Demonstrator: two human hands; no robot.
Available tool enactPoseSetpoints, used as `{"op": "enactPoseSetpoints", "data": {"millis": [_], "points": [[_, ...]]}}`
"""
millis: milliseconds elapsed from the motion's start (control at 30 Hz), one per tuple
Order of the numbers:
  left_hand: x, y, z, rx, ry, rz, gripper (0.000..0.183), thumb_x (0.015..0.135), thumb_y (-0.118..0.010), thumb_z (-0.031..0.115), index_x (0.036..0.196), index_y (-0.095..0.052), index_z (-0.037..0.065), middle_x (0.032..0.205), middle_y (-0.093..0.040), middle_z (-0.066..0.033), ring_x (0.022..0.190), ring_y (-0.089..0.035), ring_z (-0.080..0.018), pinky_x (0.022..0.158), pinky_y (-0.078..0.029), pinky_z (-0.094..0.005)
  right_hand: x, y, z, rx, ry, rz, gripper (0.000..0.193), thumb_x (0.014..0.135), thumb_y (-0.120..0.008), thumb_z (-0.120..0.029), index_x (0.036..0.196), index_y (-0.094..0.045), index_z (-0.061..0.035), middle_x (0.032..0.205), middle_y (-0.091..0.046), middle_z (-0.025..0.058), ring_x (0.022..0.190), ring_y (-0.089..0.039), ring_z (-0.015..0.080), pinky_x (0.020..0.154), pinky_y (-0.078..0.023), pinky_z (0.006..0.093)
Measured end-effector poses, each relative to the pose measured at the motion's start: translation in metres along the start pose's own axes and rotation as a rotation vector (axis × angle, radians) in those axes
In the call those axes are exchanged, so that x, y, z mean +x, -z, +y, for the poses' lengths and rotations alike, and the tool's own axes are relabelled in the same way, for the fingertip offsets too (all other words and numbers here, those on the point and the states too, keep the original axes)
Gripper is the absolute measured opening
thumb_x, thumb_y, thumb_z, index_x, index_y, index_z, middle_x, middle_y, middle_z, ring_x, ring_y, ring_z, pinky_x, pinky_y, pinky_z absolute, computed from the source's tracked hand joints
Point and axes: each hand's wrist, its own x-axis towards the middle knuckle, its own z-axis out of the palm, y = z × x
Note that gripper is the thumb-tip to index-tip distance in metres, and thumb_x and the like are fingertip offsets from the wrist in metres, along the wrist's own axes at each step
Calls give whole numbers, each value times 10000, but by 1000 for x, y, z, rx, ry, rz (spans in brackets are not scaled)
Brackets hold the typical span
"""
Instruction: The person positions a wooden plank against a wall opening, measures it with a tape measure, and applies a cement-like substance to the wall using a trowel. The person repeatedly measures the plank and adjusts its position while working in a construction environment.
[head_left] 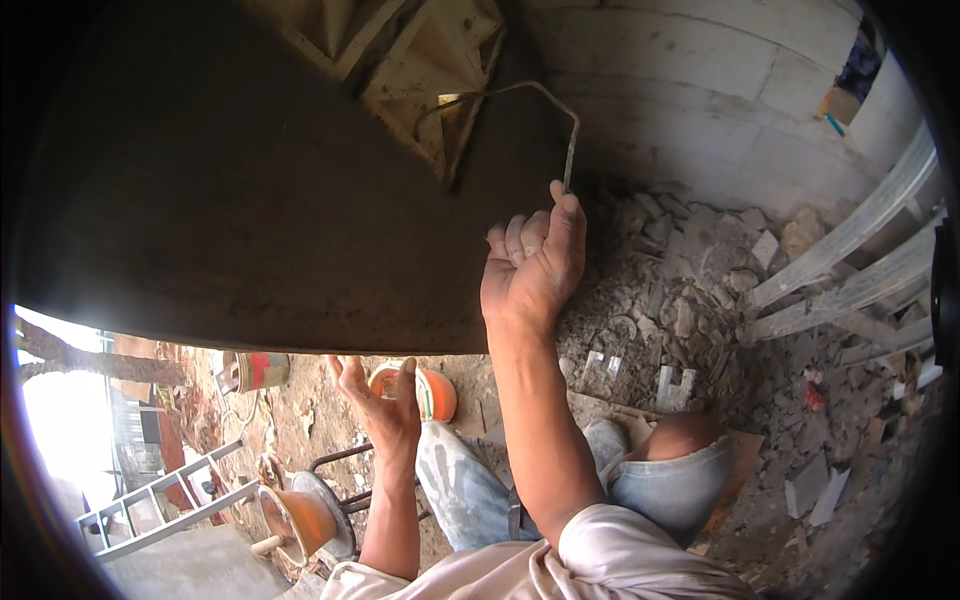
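The right hand [530, 258] pinches the bent rod [576, 125] at its near end, seemingly for reach, while the left hand [388, 412] spreads by the dark panel [250, 220], perhaps for balance.

This is a building site, strewn with rubble [690, 300]. Behind the rubble rises a block wall [680, 85]; left of the rubble are a ladder [180, 520] and orange bucket [438, 395].

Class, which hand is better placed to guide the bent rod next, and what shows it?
Probably the right hand: it grips one end of the rod. The left hand is open, away from the rod, near the dark panel's lower edge.
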Motion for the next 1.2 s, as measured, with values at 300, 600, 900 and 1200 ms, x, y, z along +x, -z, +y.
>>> {"op": "enactPoseSetpoints", "data": {"millis": [300, 600, 900, 1200], "points": [[2, -25, -18, 213, -149, 61, 1027, 753, -915, 142, 1497, -217, 30, 1566, -269, -339, 1488, -167, -550, 1118, -340, -566, -8, 13, 17, 8, 42, -63, 392, 1021, -616, -451, 1214, -567, -113, 659, -330, -76, 580, -334, 44, 577, -340, 242], [-2, -36, -37, 151, -152, 76, 1071, 711, -948, 206, 1490, -232, 44, 1578, -270, -335, 1492, -163, -549, 1133, -269, -654, -30, 23, 36, -138, 47, 23, 639, 962, -622, -574, 1388, -516, -110, 701, -464, -31, 710, -492, 109, 846, -480, 330], [-2, -39, -39, 230, -240, 62, 1141, 684, -967, 233, 1497, -200, 4, 1544, -268, -300, 1469, -179, -568, 1125, -248, -689, -32, 19, 37, -157, 79, 29, 545, 1017, -585, -501, 1366, -529, -86, 678, -311, -58, 593, -325, 71, 697, -497, 308], [-6, -40, -42, 179, -209, 72, 1179, 643, -980, 215, 1496, -196, -5, 1534, -284, -316, 1459, -184, -571, 1139, -206, -679, -43, 5, 29, -239, 9, 114, 367, 1107, -381, -325, 1244, -554, -33, 616, -291, -51, 497, -274, 83, 540, -410, 289]]}}
